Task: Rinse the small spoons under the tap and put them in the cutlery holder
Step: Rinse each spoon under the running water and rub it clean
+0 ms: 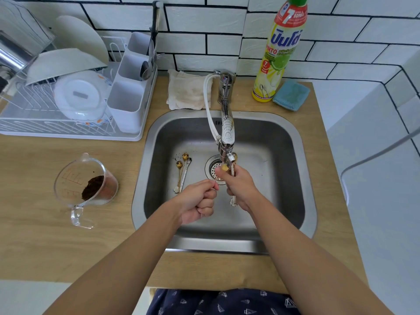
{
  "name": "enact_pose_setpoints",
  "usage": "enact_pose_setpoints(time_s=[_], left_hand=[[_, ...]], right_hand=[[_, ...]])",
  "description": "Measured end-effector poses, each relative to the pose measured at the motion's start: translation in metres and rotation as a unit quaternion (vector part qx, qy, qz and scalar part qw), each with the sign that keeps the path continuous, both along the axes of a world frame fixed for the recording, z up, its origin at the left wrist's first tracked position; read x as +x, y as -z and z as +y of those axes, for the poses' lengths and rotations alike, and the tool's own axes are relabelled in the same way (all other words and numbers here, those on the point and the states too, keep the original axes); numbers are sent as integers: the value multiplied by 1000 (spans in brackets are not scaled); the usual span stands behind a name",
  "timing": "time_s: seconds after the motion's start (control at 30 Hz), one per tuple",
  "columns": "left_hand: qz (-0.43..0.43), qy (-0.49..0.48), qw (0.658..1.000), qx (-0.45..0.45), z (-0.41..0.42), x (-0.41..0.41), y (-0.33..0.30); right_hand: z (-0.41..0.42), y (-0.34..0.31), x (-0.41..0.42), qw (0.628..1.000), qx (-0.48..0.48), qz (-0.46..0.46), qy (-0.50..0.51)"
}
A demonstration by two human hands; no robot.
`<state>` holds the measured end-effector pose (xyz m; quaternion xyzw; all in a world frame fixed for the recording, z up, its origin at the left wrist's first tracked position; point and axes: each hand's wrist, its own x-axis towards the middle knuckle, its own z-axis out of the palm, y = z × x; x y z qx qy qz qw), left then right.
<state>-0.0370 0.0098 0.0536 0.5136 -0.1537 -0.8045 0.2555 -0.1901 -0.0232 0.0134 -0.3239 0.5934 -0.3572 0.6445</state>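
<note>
Left grip [200, 201] first: this hand is clenched into a loose fist over the sink [293, 137], a little to the left of the drain [213, 170], and I cannot tell if something thin is pinched between its thumb and finger or nothing at all. Right grip [238, 185] is grasping small spoons [233, 196] by the middle of the handles, right of the drain and directly below the tap [226, 133]; one gold bowl shows just under the spout, and a decorated handle end comes out below the hand. The water stream itself is too faint to see clearly.

Far left of the sink, on the desk [41, 235], stands a glass measuring jug [86, 187] with dark grounds inside. Behind it is the dish rack [45, 123], and at the side of the rack nearest the sink is the white cutlery holder [127, 103], with some cutlery already in its back compartments. On the sink floor, left of the drain, lie more small spoons [183, 171], with dark specks around them.

I judge the rinsing step is in hand, with a part of the spoons not yet washed. The next move asks to carry the held spoons up and left over the sink rim to the holder and drop them handle or bowl down into a free compartment, then come back for the spoons on the sink floor.
</note>
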Motion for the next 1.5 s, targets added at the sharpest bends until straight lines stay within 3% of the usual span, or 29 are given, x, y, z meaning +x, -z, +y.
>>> enact_pose_setpoints(time_s=[0.13,0.27,0.4,0.5,0.57,0.7,0.83,0.9,1.03,1.23,1.37,1.5], left_hand=[[-10,-17,1000,-1,-6,-3,-1],[-10,-18,1000,-4,-7,-4,-3],[-8,-6,1000,7,-1,0,-2],[-92,21,995,-10,-1,1,1],[-203,59,975,-70,-1,-1,3],[-362,109,906,-189,2,-1,12],[-457,171,819,-300,4,2,19],[-474,168,801,-326,3,4,23],[-490,169,788,-333,-3,6,24],[-501,152,773,-359,-6,3,21],[-529,122,762,-354,1,0,22],[-496,152,789,-329,11,-1,26]], right_hand=[[-8,-2,5,999,4,21,41],[-4,-5,13,1000,-11,11,-12],[-14,-8,7,998,7,41,37],[-14,-4,5,997,30,0,68],[-8,-1,5,998,35,-12,54],[5,5,6,998,12,64,-9],[-3,-1,6,998,40,42,21],[-6,-2,4,996,61,7,60],[4,1,11,998,24,62,-16],[0,-4,15,997,55,39,39],[5,-3,20,995,12,91,39],[-5,-7,12,994,6,91,54]])
